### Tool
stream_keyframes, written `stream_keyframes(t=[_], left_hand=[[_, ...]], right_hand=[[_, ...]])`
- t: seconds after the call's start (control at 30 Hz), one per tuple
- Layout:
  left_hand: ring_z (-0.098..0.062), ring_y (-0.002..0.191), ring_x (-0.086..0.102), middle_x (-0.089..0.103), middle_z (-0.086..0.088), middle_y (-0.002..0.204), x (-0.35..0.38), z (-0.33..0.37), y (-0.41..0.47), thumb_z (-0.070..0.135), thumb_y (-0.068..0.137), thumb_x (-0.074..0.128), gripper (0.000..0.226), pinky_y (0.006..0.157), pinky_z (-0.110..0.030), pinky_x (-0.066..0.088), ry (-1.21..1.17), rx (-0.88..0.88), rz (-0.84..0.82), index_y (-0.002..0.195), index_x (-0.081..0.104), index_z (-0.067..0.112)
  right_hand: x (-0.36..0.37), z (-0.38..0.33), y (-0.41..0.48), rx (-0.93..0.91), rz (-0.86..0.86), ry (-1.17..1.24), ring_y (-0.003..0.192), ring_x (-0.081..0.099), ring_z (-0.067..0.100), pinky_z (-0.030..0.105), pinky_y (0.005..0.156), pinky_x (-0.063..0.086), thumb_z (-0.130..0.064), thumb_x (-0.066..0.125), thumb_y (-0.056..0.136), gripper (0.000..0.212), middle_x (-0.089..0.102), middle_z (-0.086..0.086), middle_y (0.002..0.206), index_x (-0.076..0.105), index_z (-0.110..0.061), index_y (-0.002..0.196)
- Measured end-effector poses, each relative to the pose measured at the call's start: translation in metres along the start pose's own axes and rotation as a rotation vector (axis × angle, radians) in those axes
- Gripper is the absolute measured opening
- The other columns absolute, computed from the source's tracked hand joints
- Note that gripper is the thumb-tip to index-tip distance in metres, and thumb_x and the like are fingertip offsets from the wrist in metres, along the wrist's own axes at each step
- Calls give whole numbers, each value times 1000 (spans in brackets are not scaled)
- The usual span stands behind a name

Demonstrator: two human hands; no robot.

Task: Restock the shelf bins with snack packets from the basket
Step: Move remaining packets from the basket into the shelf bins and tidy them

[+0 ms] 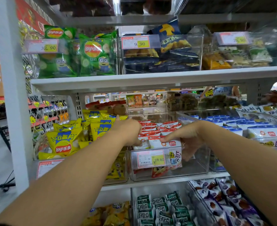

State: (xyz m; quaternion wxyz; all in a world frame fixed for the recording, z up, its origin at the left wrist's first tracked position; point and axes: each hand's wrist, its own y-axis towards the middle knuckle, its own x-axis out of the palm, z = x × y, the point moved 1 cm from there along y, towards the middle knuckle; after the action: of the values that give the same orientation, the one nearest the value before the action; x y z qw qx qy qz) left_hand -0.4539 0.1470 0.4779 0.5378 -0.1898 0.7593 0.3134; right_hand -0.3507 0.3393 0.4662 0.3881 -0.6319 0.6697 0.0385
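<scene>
Red-and-white packets (154,128) are stacked in the clear bin (198,165), mostly toward its rear. Its lower front looks thinly filled, so restocking is judged partly done. At the bin's front, a packet is pinched between thumb and fingers of the right hand (189,139). The front-left packets are gripped by the curled left hand (128,132). The basket is out of view, so the remaining stock cannot be judged. The left fingertips are hidden.

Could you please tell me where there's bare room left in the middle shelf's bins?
Free: the front right corner of the clear bin, under the right hand, between the red-and-white packets and its right wall. Crowded: the yellow chip packets left of it, heaped high.
</scene>
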Motion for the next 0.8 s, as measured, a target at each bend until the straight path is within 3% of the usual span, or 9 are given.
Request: stream_keyframes(t=[0.13, 0.27, 0.43, 0.57, 0.63, 0.73, 0.8], left_hand=[[-25, 108, 54, 64, 2, 101, 4, 2, -1, 48, 82, 70, 34, 113, -60, 22, -13, -3, 43, 99, 62, 21], [-26, 103, 55, 65, -1, 103, 6, 1, 0, 40, 80, 72, 31, 92, -41, 45, -70, 13, 54, 102, 62, 20], [-23, 90, 46, 64, -1, 99, 4, 3, -2, 25, 82, 68, 14, 93, -42, 41, -107, 14, 46, 95, 62, 20], [-26, 92, 51, 61, 2, 88, 5, 2, -2, 16, 84, 64, 9, 98, -46, 42, -102, -7, 46, 86, 58, 22], [-29, 106, 53, 58, 4, 86, 3, 1, -2, 23, 87, 63, 5, 105, -51, 36, -124, -1, 23, 86, 58, 22], [-24, 133, 42, 61, 7, 124, -9, 1, -5, 25, 92, 62, 23, 116, -61, 14, -73, -27, -41, 115, 65, 29], [-18, 133, 45, 57, 11, 137, -22, 5, -7, 16, 92, 60, 38, 118, -56, 15, -58, -12, 42, 125, 62, 35]], right_hand=[[1, -2, 3, 44, -49, -77, 103, 69, 36, 55, 101, 46, -65, 79, 63, 82, 72, 14, 112, 62, -16, 126], [6, -10, 3, 11, -81, -100, 106, 69, 34, 50, 103, 47, -60, 70, 78, 67, 71, 17, 114, 63, -13, 125], [16, -17, 8, -31, -83, -33, 112, 66, 34, 50, 103, 47, -49, 70, 83, 55, 70, 18, 117, 64, -11, 121], [25, -21, 12, -47, -54, -26, 113, 65, 35, 52, 103, 47, -48, 69, 85, 50, 70, 15, 118, 63, -14, 121], [27, -21, 13, -58, -41, -33, 110, 66, 36, 52, 102, 47, -49, 70, 84, 51, 71, 15, 117, 64, -13, 120], [28, -18, 15, -101, 5, -59, 102, 69, 37, 50, 98, 51, -55, 70, 81, 51, 71, 13, 113, 67, -15, 111], [28, -17, 16, -128, 28, -59, 91, 72, 34, 48, 95, 54, -58, 70, 79, 52, 72, 12, 110, 66, -16, 110]])
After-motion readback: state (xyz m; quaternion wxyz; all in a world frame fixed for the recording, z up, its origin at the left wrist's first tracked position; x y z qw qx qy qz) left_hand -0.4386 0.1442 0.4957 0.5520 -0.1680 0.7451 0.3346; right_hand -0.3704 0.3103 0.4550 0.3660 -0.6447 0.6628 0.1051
